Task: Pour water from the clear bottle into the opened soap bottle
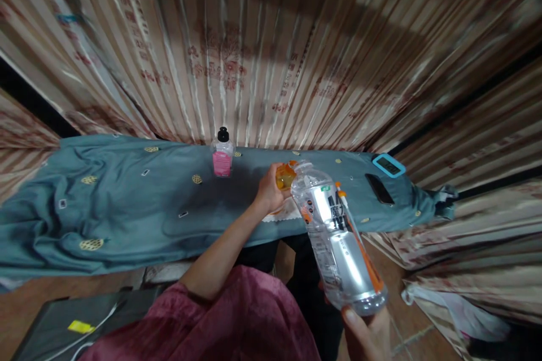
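My right hand [366,333] grips the base of a large clear plastic bottle [334,234] with a printed label, tilted so its open mouth points toward a small orange container [285,175]. My left hand [267,192] is closed around that orange container, which stands on the teal cloth-covered table [127,208]. The bottle's neck nearly touches the container's top. A white lace mat shows under my left hand.
A small bottle with a black cap and pink label [222,155] stands at the table's far edge. A black phone [380,189] and a blue-framed device [388,165] lie at the right end. Striped curtains hang behind. A dark box [63,321] sits lower left.
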Motion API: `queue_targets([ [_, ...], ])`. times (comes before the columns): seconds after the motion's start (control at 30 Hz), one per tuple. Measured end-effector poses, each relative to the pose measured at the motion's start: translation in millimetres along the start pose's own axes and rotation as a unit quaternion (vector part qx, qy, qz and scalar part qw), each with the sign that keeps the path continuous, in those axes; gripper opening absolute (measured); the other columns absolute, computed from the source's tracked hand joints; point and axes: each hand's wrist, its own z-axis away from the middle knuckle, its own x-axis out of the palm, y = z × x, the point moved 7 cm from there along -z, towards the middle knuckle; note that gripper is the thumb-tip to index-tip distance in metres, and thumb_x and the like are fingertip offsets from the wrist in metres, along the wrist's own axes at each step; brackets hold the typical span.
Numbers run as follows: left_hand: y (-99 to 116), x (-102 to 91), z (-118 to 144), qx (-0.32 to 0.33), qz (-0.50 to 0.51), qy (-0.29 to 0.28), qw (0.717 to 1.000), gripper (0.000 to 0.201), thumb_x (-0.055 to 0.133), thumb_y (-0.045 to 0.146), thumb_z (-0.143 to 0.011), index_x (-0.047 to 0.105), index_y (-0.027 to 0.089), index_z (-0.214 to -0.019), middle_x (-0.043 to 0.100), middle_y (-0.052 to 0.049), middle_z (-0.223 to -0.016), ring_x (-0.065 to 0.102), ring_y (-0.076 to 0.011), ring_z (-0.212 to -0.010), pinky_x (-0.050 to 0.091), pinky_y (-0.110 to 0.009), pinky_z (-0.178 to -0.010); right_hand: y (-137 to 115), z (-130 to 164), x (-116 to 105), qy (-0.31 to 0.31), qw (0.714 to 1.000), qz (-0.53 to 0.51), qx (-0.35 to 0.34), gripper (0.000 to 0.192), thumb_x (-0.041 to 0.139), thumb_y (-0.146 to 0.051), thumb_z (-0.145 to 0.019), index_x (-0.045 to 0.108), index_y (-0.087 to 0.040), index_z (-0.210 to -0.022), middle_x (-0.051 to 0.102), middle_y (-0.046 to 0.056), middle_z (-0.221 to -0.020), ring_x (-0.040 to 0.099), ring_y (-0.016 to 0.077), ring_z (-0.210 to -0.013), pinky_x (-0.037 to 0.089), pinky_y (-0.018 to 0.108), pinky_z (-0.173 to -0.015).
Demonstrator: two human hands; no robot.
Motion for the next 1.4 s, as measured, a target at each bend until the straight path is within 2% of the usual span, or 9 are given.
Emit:
queue_targets([
  [0.13, -1, -0.3, 0, -0.005, -0.014, 0.002, 1.000, 0.064, 0.080, 0.021, -0.062, 0.047, 0.020, -0.117, 0.069, -0.007, -0.108, 0.068, -0.0224, -0.095, 0.054, -0.037, -0.084, 4, 2, -3, 0.007, 1.000, -0.001, 0.008, 0.074, 0.077, -0.046, -0.062, 0.054, -0.019, -0.126, 0.072, 0.010, -0.101, 0.068, 0.0309, -0.093, 0.052, 0.040, -0.076],
  [0.33, 4, -2.1, 0, -0.007, -0.028, 0.000, 1.000, 0.070, 0.085, 0.020, -0.054, 0.049, 0.022, -0.115, 0.068, -0.006, -0.108, 0.068, -0.0229, -0.096, 0.053, -0.036, -0.085, -14, 2, 9, 0.007, 1.000, -0.011, 0.011, 0.084, 0.080, -0.046, -0.057, 0.050, -0.017, -0.130, 0.072, 0.008, -0.088, 0.069, 0.0273, -0.078, 0.052, 0.039, -0.072],
  [0.5, 6, 1.1, 0, 0.012, -0.013, -0.012, 1.000, 0.070, 0.084, 0.022, -0.057, 0.048, 0.020, -0.117, 0.067, -0.008, -0.108, 0.067, -0.0228, -0.094, 0.053, -0.037, -0.085, -26, 2, 17, 0.009, 1.000, -0.015, 0.013, 0.092, 0.081, -0.045, -0.055, 0.045, -0.020, -0.135, 0.069, 0.008, -0.101, 0.069, 0.0279, -0.080, 0.052, 0.040, -0.071],
  [0.63, 5, 2.4, 0, 0.014, -0.006, -0.011, 1.000, 0.071, 0.084, 0.020, -0.056, 0.049, 0.020, -0.117, 0.068, -0.007, -0.107, 0.067, -0.0219, -0.093, 0.053, -0.036, -0.084, -26, 4, 18, 0.011, 1.000, -0.022, 0.016, 0.082, 0.082, -0.046, -0.053, 0.051, -0.022, -0.125, 0.068, 0.005, -0.096, 0.066, 0.0248, -0.081, 0.051, 0.037, -0.072],
  [0.7, 4, 2.7, -1, 0.015, -0.006, -0.009, 1.000, 0.071, 0.085, 0.021, -0.056, 0.049, 0.021, -0.117, 0.068, -0.007, -0.107, 0.068, -0.0219, -0.092, 0.054, -0.035, -0.082, -26, 4, 18, 0.013, 0.999, -0.024, 0.019, 0.083, 0.082, -0.046, -0.053, 0.050, -0.024, -0.126, 0.069, 0.003, -0.095, 0.066, 0.0233, -0.083, 0.051, 0.036, -0.074],
  [0.87, 4, 0.3, -2, 0.043, -0.046, 0.008, 0.998, 0.069, 0.086, 0.023, -0.055, 0.050, 0.020, -0.114, 0.069, -0.006, -0.102, 0.068, -0.0208, -0.087, 0.054, -0.033, -0.079, -19, 3, 16, 0.004, 0.999, -0.025, 0.028, 0.089, 0.081, -0.048, -0.054, 0.048, -0.021, -0.131, 0.071, 0.004, -0.089, 0.067, 0.0251, -0.079, 0.052, 0.036, -0.072],
  [1.1, 0, 0.0, -1, 0.057, -0.053, 0.013, 0.997, 0.059, 0.079, 0.022, -0.060, 0.048, 0.020, -0.110, 0.067, 0.000, -0.093, 0.066, -0.0161, -0.077, 0.053, -0.030, -0.072, 6, 2, 0, 0.008, 0.999, -0.017, 0.028, 0.090, 0.077, -0.051, -0.059, 0.045, -0.017, -0.136, 0.072, 0.010, -0.096, 0.068, 0.0293, -0.088, 0.052, 0.039, -0.076],
  [1.27, 2, -1.8, -1, 0.066, -0.062, 0.016, 0.996, 0.056, 0.075, 0.017, -0.060, 0.047, 0.021, -0.108, 0.066, 0.001, -0.093, 0.065, -0.0159, -0.077, 0.053, -0.031, -0.073, 18, -1, -7, 0.002, 1.000, -0.007, 0.010, 0.075, 0.075, -0.054, -0.062, 0.053, -0.017, -0.124, 0.073, 0.010, -0.096, 0.069, 0.0274, -0.085, 0.052, 0.037, -0.074],
  [1.4, 2, -2.1, -1, 0.062, -0.075, 0.012, 0.995, 0.055, 0.076, 0.019, -0.061, 0.049, 0.021, -0.109, 0.066, 0.000, -0.096, 0.065, -0.0168, -0.081, 0.052, -0.030, -0.074, 23, -3, -11, 0.004, 1.000, 0.022, 0.008, 0.073, 0.078, -0.056, -0.058, 0.056, -0.017, -0.115, 0.074, 0.010, -0.089, 0.070, 0.0277, -0.080, 0.053, 0.037, -0.073],
])
